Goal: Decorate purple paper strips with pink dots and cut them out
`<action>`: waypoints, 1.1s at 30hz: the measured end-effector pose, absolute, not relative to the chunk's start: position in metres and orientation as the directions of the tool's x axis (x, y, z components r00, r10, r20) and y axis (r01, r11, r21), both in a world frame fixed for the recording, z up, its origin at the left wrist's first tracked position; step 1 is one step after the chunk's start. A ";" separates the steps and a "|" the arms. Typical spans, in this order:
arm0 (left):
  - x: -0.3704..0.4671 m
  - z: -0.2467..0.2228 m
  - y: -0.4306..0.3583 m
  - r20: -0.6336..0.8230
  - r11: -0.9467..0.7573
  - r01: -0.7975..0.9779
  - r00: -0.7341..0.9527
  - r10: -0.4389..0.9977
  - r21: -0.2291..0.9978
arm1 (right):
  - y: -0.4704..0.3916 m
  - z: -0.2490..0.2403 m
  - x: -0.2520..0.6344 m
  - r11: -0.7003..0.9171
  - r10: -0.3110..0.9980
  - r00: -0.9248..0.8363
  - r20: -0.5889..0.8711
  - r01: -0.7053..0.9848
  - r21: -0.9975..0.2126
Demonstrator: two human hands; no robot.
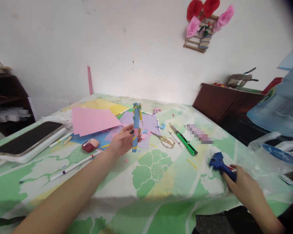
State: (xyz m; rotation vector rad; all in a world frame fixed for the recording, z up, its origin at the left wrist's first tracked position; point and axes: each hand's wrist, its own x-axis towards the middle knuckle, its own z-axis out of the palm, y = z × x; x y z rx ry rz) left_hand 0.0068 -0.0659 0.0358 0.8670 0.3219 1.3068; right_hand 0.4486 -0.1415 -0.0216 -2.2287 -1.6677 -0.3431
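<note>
My left hand (pixel 124 139) is closed round a slim blue paper tube (pixel 136 123) and holds it upright over the middle of the table. Yellow strips wind along the tube, and small green and yellow pieces sit near its top. At the right, my right hand (pixel 241 183) grips the handle of a dark blue glue gun (pixel 221 164), its nozzle pointing down and left close to the tablecloth. Behind the left hand lie a purple paper sheet (pixel 151 122) with coloured scraps and gold-handled scissors (pixel 167 141).
A green utility knife (pixel 184 139) lies right of the scissors. Pink paper (pixel 95 121), a phone (pixel 29 136) on a white box, a dark red oval item (pixel 90 145) and a white pen (pixel 74 166) are on the left. A clear plastic bag (pixel 256 159) is at the right edge.
</note>
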 end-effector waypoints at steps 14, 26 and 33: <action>0.018 0.023 -0.056 0.262 -0.100 -0.560 0.218 0.940 0.823 | -0.143 0.022 0.331 0.301 0.846 -0.015 0.532 0.838 -0.455; 0.021 0.023 -0.057 0.232 -0.168 -0.411 0.111 0.966 0.896 | -0.084 0.033 0.174 0.428 0.904 -0.127 0.409 0.229 -0.874; 0.021 0.020 -0.057 0.262 -0.212 -0.339 0.108 0.959 0.917 | -0.077 0.023 0.168 0.451 0.892 -0.057 0.449 0.205 -0.869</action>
